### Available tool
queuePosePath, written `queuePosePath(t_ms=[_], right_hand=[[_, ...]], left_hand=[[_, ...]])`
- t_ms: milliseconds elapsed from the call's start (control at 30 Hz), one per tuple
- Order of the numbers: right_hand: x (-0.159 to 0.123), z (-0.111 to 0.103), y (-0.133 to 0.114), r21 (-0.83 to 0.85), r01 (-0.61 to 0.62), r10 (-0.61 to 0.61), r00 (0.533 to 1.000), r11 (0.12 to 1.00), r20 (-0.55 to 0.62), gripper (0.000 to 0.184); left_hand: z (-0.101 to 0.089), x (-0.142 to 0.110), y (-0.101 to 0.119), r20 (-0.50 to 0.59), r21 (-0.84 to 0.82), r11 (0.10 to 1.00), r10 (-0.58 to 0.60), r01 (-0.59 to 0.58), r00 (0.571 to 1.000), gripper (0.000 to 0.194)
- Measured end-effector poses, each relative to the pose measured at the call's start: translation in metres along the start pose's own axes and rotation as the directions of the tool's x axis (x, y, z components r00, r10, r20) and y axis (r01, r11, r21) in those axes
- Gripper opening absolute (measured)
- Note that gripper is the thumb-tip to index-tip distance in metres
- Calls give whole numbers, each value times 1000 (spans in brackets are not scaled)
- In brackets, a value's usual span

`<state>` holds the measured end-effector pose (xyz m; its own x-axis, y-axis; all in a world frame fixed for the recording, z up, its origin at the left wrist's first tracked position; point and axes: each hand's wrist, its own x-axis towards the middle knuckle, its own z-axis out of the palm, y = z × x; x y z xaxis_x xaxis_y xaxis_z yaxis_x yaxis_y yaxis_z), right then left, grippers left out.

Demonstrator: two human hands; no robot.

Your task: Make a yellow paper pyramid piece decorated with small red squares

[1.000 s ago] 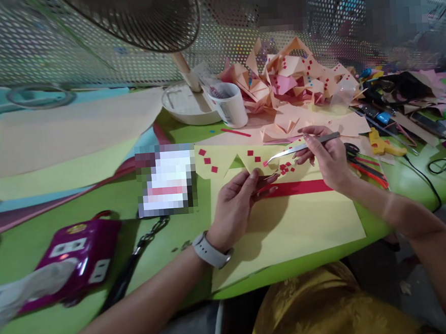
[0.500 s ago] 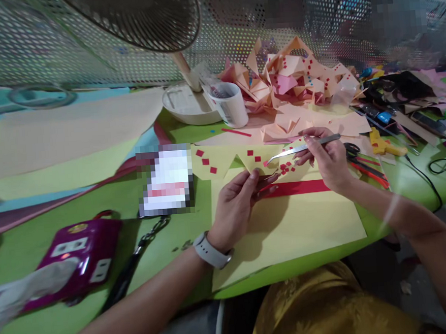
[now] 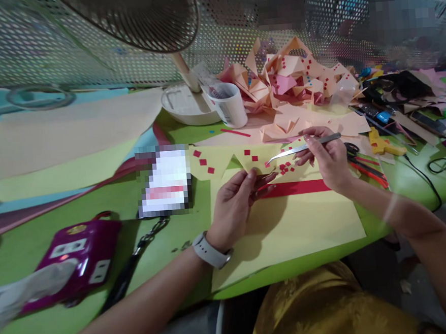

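Observation:
My left hand (image 3: pixel 235 202), with a pale watch band at the wrist, pinches the lower edge of a folded yellow paper piece (image 3: pixel 217 160) bearing small red squares. In my right hand (image 3: pixel 325 160) are metal tweezers (image 3: pixel 301 149), their curved tips pointing left at a red square (image 3: pixel 267 164) on the yellow paper. Whether the tips grip that square is too small to tell. More loose red squares (image 3: pixel 285 168) cluster between the two hands. Beneath them lie a red paper strip (image 3: pixel 304 187) and a large yellow sheet (image 3: pixel 296 233).
A pixelated phone-like object (image 3: pixel 165 181) and a purple power socket box (image 3: pixel 79 248) lie left. Behind stand a fan (image 3: pixel 192 108), a white cup (image 3: pixel 231 105) and a heap of folded peach paper (image 3: pixel 293 75). Scissors (image 3: pixel 352 150), a red cutter (image 3: pixel 372 174) and a yellow glue gun (image 3: pixel 385 143) are right.
My left hand and the yellow paper have shifted slightly left, away from the tweezers. The red square by the tips now sits apart from the paper's edge squares; my right hand stays nearly still.

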<state>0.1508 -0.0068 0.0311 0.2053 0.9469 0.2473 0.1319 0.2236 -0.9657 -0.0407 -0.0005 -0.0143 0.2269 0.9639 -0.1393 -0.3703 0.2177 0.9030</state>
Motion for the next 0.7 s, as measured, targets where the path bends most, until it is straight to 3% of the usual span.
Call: queuePosePath(t_ms=[267,367,500,600,700], right_hand=[[13,-11,-1,-17,70,-71,994,997,-77,38],[23,-14,20,-11,38,-38,999,999,-14,41],[34,-16,46,-36,-39,40,999,999,19,37],[40,-22,46,-110,-93,95,995,990,16,27],[43,-29,34,-235,-15,22,999,972,30,23]], left_hand=[[-7,17,26,-259,-79,980,157,-183,953,14],[-6,17,31,-257,-91,972,188,-217,948,16],[-6,15,25,-201,-101,979,156,-179,967,21],[-8,16,21,-180,-92,984,135,-153,974,22],[-8,16,21,-165,-102,986,114,-132,980,22]])
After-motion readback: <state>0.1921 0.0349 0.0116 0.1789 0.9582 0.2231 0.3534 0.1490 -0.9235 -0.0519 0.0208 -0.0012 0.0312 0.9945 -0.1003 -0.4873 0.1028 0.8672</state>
